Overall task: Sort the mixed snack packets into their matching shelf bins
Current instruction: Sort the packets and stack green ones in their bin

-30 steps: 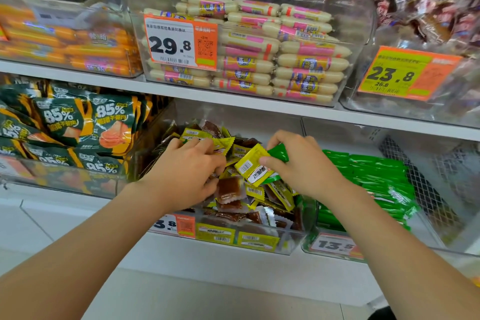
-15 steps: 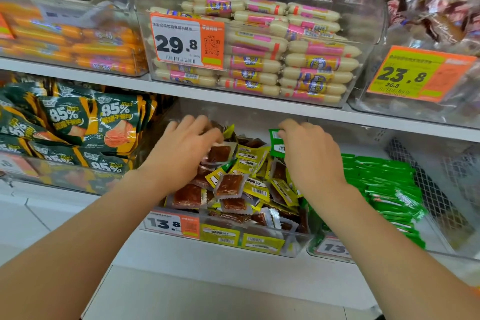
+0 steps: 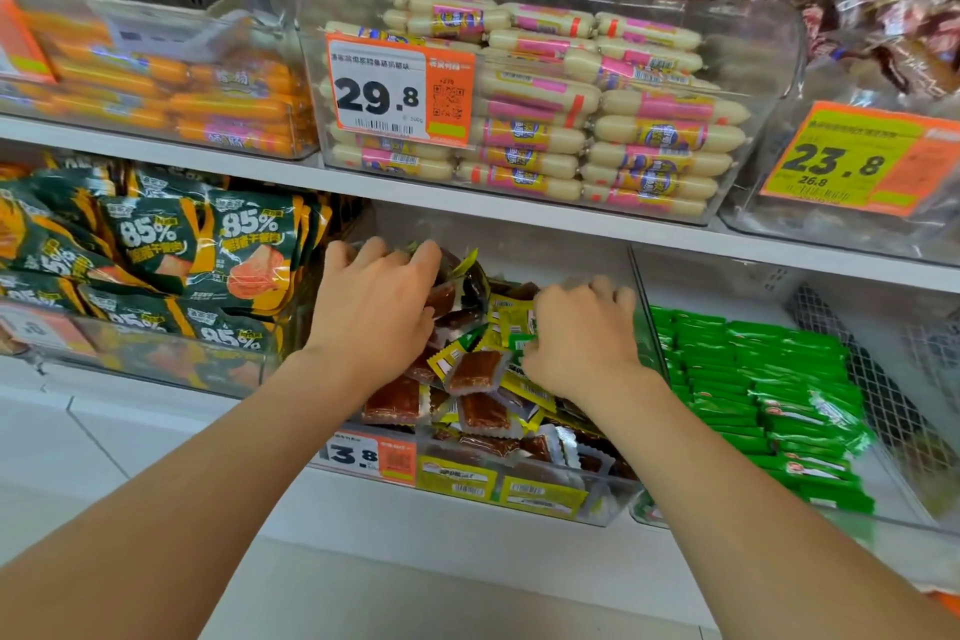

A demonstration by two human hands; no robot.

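Packets (image 3: 475,372), yellow and brown, lie heaped in the middle bin (image 3: 608,504) at frame centre, with both your hands in the heap. Your left hand (image 3: 374,317) lies palm-down, fingers bent over the back of the pile. I cannot tell whether it grips any. Your right hand (image 3: 582,338) pinches a green packet (image 3: 521,342), a stray that likely belongs in the green bin (image 3: 779,530) at lower right. Sausages (image 3: 649,120) fill the shelf above.

Head camera looks down closely at shelf bins (image 3: 605,502).
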